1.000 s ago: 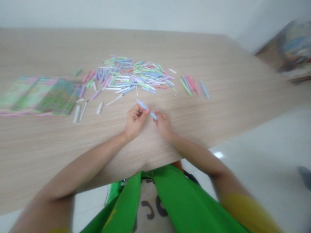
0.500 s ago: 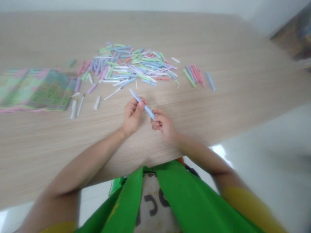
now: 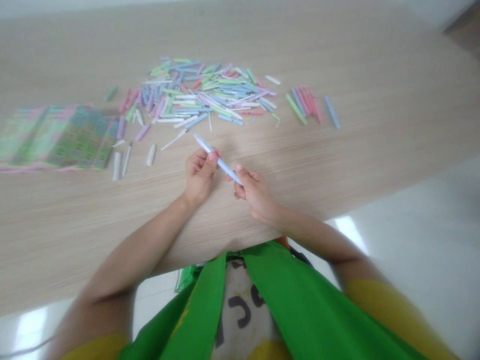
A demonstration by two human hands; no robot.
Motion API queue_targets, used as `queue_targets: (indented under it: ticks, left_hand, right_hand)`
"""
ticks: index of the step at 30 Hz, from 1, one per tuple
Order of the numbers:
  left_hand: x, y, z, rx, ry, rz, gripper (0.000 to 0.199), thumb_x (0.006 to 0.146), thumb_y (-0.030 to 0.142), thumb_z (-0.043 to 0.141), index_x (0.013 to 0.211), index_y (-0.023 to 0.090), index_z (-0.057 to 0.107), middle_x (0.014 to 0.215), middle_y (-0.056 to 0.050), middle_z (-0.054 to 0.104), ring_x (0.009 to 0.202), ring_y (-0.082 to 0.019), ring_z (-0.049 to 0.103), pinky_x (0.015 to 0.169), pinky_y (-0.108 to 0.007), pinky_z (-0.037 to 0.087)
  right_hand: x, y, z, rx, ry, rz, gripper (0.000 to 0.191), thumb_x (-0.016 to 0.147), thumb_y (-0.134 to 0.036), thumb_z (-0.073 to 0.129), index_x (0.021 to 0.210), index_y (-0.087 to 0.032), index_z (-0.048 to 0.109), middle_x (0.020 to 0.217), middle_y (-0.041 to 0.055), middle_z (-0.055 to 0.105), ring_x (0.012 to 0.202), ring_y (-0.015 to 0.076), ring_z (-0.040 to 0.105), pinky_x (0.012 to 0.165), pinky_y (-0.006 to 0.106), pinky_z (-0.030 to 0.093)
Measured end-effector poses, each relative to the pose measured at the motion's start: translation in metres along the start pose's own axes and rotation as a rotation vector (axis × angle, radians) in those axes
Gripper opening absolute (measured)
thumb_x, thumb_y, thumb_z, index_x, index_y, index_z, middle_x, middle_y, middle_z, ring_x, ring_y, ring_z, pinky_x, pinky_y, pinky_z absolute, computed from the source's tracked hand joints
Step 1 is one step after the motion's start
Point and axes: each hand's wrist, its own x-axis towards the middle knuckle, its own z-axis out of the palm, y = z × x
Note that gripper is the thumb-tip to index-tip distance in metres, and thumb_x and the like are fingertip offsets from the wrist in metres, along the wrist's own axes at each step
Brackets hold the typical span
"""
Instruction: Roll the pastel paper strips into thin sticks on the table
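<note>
A light blue pen point(image 3: 225, 167) lies aslant between my two hands, above the table near its front edge. My left hand point(image 3: 200, 176) pinches it around the middle, with the pointed end sticking out beyond the thumb toward the pile. At the lower end, my right hand point(image 3: 256, 194) is closed on the pen with its thumb lying along the top. My right fingers hide that end. Just beyond my hands spreads a pile of pastel pen parts point(image 3: 221, 102), with thin white sticks among them.
At the right, pink, blue and green pen pieces point(image 3: 307, 102) lie side by side, with a single blue piece point(image 3: 332, 112) beside them. Colourful printed packets point(image 3: 56, 140) cover the left. Whitish tubes point(image 3: 117, 166) lie between packets and hands. The wooden table point(image 3: 318, 170) ends near my body.
My right thumb has come up and now rests along the pen's lower end. The pen remains in both hands. The whole view has shifted slightly.
</note>
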Motion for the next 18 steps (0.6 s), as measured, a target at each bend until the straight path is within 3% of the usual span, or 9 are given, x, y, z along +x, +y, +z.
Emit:
queue_targets:
  ticks: [3, 5, 8, 12, 15, 18]
  left_hand:
    - [-0.012, -0.005, 0.011, -0.012, 0.133, -0.009, 0.043, 0.079, 0.061, 0.075, 0.076, 0.019, 0.066, 0.058, 0.004, 0.047, 0.053, -0.008, 0.041, 0.05, -0.024, 0.034]
    - [-0.017, -0.007, 0.015, -0.016, 0.158, -0.021, 0.042, 0.081, 0.06, 0.074, 0.076, 0.019, 0.066, 0.057, 0.005, 0.045, 0.052, -0.008, 0.04, 0.05, -0.023, 0.034]
    - [-0.019, -0.004, 0.016, -0.028, 0.131, -0.059, 0.042, 0.081, 0.06, 0.074, 0.076, 0.02, 0.065, 0.054, 0.005, 0.042, 0.05, -0.007, 0.037, 0.048, -0.024, 0.032]
    - [-0.019, 0.004, 0.018, -0.054, 0.123, -0.118, 0.043, 0.08, 0.06, 0.075, 0.074, 0.019, 0.063, 0.053, 0.006, 0.039, 0.049, -0.007, 0.038, 0.047, -0.024, 0.032]
    - [-0.023, 0.006, 0.019, -0.096, 0.12, -0.161, 0.046, 0.077, 0.06, 0.079, 0.071, 0.019, 0.059, 0.055, 0.006, 0.041, 0.051, -0.007, 0.041, 0.05, -0.023, 0.038]
    - [-0.024, 0.003, 0.017, -0.129, 0.078, -0.202, 0.049, 0.075, 0.061, 0.079, 0.067, 0.018, 0.057, 0.056, 0.004, 0.046, 0.052, -0.008, 0.045, 0.05, -0.023, 0.041]
  right_hand:
    - [0.0, -0.006, -0.001, 0.041, 0.015, 0.065, 0.043, 0.1, -0.057, 0.044, 0.079, -0.021, 0.052, 0.041, -0.0118, 0.029, 0.039, 0.0077, 0.025, 0.047, 0.024, 0.031]
    - [-0.002, -0.014, -0.003, 0.087, 0.002, 0.131, 0.033, 0.103, -0.044, 0.037, 0.083, -0.022, 0.049, 0.04, -0.0133, 0.026, 0.037, 0.0079, 0.021, 0.046, 0.023, 0.029]
    - [-0.005, -0.028, -0.007, 0.118, -0.073, 0.207, 0.022, 0.1, -0.025, 0.037, 0.079, -0.023, 0.042, 0.041, -0.014, 0.025, 0.037, 0.0064, 0.018, 0.047, 0.022, 0.028]
    - [-0.008, -0.037, -0.008, 0.119, -0.145, 0.272, 0.013, 0.089, -0.014, 0.044, 0.08, -0.022, 0.04, 0.047, -0.0133, 0.032, 0.039, 0.0046, 0.019, 0.047, 0.02, 0.023]
    - [-0.008, -0.033, -0.007, 0.067, -0.146, 0.257, 0.017, 0.08, -0.007, 0.051, 0.083, -0.021, 0.043, 0.052, -0.0124, 0.04, 0.04, 0.0036, 0.026, 0.044, 0.018, 0.021]
    - [-0.006, -0.024, -0.005, -0.022, -0.136, 0.186, 0.012, 0.085, -0.01, 0.056, 0.082, -0.019, 0.047, 0.057, -0.0096, 0.049, 0.041, 0.0034, 0.035, 0.043, 0.018, 0.025]
